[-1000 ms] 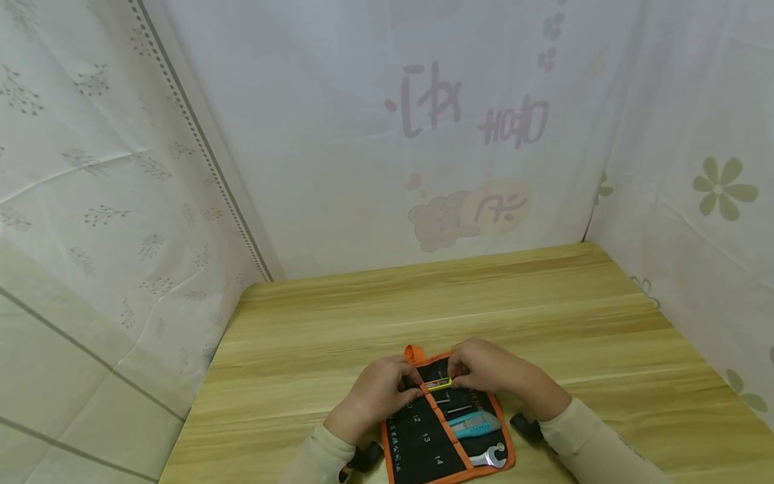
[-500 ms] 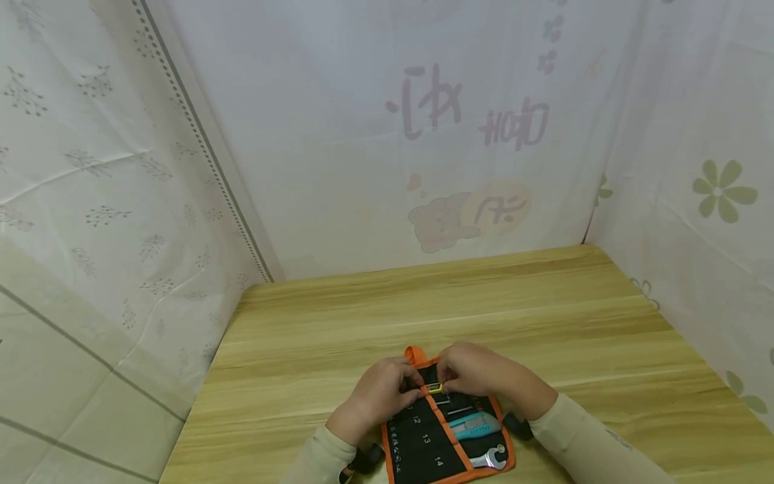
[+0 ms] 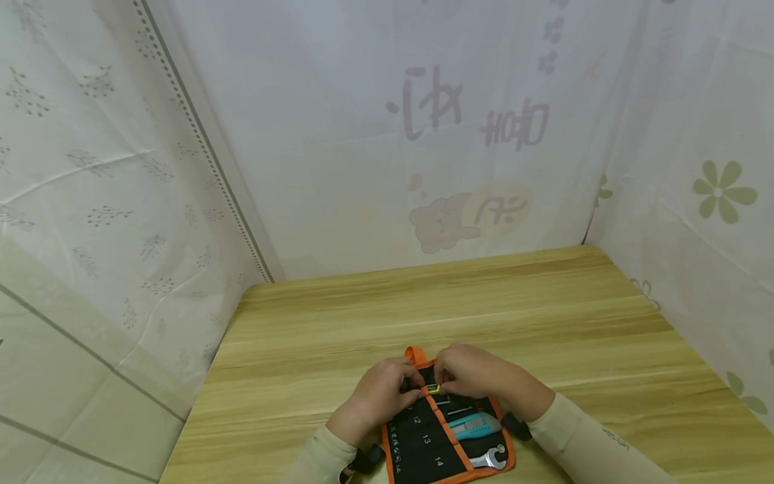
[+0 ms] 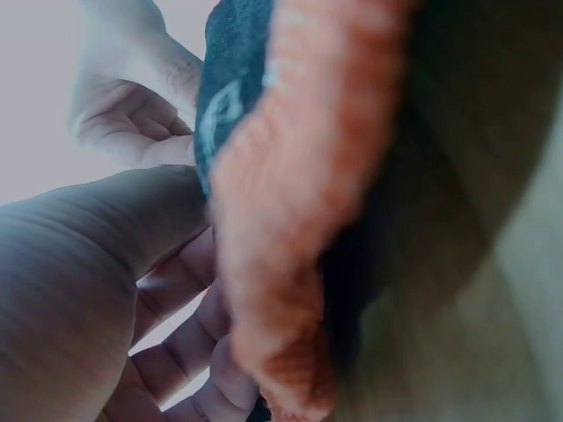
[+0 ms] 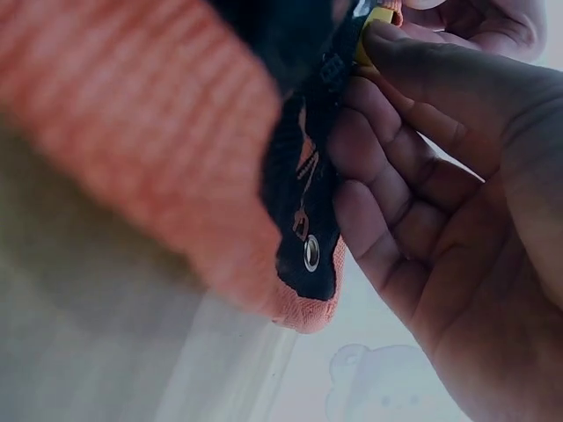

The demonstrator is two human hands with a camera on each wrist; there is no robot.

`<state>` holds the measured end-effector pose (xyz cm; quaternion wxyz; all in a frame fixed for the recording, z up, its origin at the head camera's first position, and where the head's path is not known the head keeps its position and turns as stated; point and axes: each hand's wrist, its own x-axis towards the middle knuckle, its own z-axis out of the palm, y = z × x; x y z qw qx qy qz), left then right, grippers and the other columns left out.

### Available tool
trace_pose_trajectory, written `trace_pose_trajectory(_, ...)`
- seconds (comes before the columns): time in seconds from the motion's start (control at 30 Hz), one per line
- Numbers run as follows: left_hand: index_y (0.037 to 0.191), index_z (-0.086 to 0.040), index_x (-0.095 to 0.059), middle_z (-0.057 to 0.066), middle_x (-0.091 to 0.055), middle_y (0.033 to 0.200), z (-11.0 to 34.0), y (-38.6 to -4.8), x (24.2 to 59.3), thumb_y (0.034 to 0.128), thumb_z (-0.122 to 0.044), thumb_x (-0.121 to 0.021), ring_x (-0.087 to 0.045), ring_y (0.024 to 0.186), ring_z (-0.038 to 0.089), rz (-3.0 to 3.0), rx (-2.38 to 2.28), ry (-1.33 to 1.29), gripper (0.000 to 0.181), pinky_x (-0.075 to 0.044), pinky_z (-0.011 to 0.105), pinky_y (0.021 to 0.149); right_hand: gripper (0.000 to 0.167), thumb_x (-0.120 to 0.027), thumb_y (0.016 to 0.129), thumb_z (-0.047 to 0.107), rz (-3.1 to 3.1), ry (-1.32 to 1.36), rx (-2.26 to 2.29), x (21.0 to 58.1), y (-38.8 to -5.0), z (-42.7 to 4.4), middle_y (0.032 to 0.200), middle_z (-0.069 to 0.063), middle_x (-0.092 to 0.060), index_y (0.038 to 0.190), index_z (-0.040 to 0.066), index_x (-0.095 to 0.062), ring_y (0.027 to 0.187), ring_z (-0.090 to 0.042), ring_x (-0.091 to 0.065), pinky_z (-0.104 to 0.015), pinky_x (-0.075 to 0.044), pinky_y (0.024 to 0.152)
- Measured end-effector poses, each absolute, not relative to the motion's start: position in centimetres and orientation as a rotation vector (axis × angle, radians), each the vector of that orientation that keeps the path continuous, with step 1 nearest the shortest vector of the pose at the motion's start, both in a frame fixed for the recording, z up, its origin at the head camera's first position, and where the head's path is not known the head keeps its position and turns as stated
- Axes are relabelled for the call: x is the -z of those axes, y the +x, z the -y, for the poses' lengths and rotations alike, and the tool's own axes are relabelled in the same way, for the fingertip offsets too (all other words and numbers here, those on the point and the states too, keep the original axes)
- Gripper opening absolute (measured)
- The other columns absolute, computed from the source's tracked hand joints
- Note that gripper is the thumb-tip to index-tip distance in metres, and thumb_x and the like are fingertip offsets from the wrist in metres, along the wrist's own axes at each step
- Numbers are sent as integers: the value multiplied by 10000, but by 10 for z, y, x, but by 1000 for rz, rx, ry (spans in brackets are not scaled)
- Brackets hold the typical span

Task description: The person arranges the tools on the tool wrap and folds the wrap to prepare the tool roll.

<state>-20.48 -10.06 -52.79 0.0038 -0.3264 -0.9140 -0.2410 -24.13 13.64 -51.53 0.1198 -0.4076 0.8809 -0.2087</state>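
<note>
A black tool pouch (image 3: pixel 417 454) with orange edging and numbered pockets lies on the table. My left hand (image 3: pixel 381 390) pinches the orange-trimmed pocket edge (image 3: pixel 428 394) near the pouch's upper end. Beside it, my right hand (image 3: pixel 468 370) holds a small flat yellow case (image 3: pixel 433 389), whose left end meets that pocket edge; how deep it sits in the pocket cannot be made out. In the right wrist view, the thumb lies on the yellow case (image 5: pixel 373 33). Lower pockets hold a teal utility knife (image 3: pixel 475 425) and an open-end wrench (image 3: pixel 493 458), with thin metal tools (image 3: pixel 459 409) above them.
An orange loop (image 3: pixel 414 354) sticks up from the pouch's far end. The wood-grain table (image 3: pixel 338 316) stretches away to a white printed curtain (image 3: pixel 338 202) at the back, with more curtains on both sides. Black wrist-camera mounts (image 3: pixel 367 458) hang below both wrists.
My right hand has moved left toward the left hand, taking the yellow case along, so less of the case shows. The left hand and the pouch have stayed nearly still.
</note>
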Motion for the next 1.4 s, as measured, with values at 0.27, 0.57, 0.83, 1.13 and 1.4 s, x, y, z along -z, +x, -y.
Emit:
trace_pose_trajectory(0.27,1030,-225,-783,-106,-639,955,100,-204,522,952,-244,-812,-566,804,22,2903,731,-1056,85,-501,201,718,140,-803,951,193,-2526,-1217,695,520,-241,-157,942,177,-612,1092,192,-809,822,30,-567,-237,-529,740)
trace_pose_trajectory(0.57,1209,-239,-739,-91,-619,1139,106,-187,509,968,-377,-780,-558,999,81,2940,729,-1012,281,-533,323,863,294,-783,967,346,-2606,-1134,694,524,-224,-186,1164,194,-605,1244,246,-763,1092,-62,-577,-390,-534,943)
trace_pose_trajectory(0.83,1382,-285,-648,-100,-531,1329,119,-165,503,967,-488,-747,-519,1212,128,3014,801,-971,473,-528,400,983,723,-748,911,610,-2506,-979,765,514,-198,-207,1609,-12,-432,1508,240,-577,1471,-329,-402,-616,-408,1109)
trace_pose_trajectory(1.13,1575,-354,-456,-31,-327,1662,134,-150,508,828,-771,-709,-371,1494,284,3228,833,-975,892,-439,557,1106,1198,-825,674,770,-2433,-1033,691,517,-185,-217,1733,-66,-194,1632,192,-396,1558,-433,-197,-734,-280,1130)
trace_pose_trajectory(1.4,1618,-291,-411,26,-260,1711,135,-156,514,749,-809,-744,-289,1546,344,3183,709,-1064,1065,-369,609,1149,1420,-855,500,795,-2471,-993,609,519,-183,-208,1756,-35,-54,1663,187,-315,1598,-350,-52,-698,-157,1196)
